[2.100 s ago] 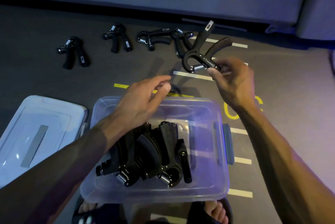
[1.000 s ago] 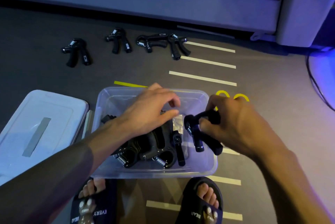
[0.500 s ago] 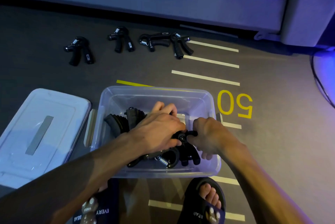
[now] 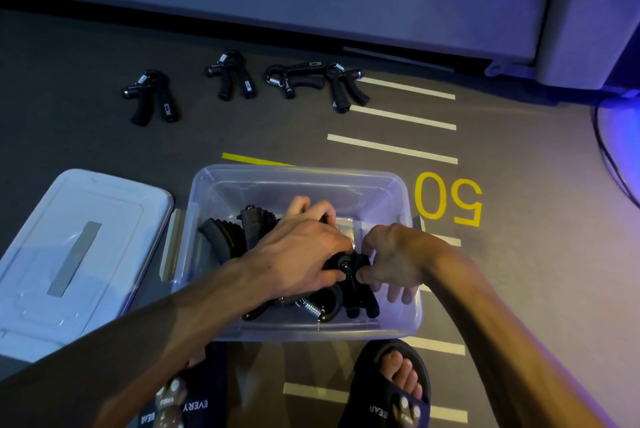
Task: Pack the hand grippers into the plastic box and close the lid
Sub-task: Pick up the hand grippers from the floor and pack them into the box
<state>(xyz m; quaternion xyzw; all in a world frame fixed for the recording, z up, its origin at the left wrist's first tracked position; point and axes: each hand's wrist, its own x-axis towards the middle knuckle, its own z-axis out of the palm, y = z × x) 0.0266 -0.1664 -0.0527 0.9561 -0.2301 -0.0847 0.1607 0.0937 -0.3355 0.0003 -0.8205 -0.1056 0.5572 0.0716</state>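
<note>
Both hands are down inside the plastic box (image 4: 408,320), and a hand gripper (image 4: 356,292) is being bedded in at the right end of the black pile of grippers (image 4: 242,237) already packed. The left hand (image 4: 298,254) is laid over that pile, its grip curled onto the handles, apparently to hold them back. The right hand (image 4: 394,261) is set against the newcomer: thumb and forefinger are pinched at its pivot, the remaining fingers are spread loose toward the box's right wall. The packing step is judged to be in hand, roughly midway.

Four grippers are seen out on the floor (image 4: 519,254), well apart from the box: a lone one at far left (image 4: 152,98), a second to its right (image 4: 232,75), then a touching pair (image 4: 313,81). The lid (image 4: 114,205) is lying off, just beside the box on the left.

For the next move, the pinch is to be let go, the pile checked for settling below the rim, and a long forward reach made to the floor row. The lid is not wanted yet.
</note>
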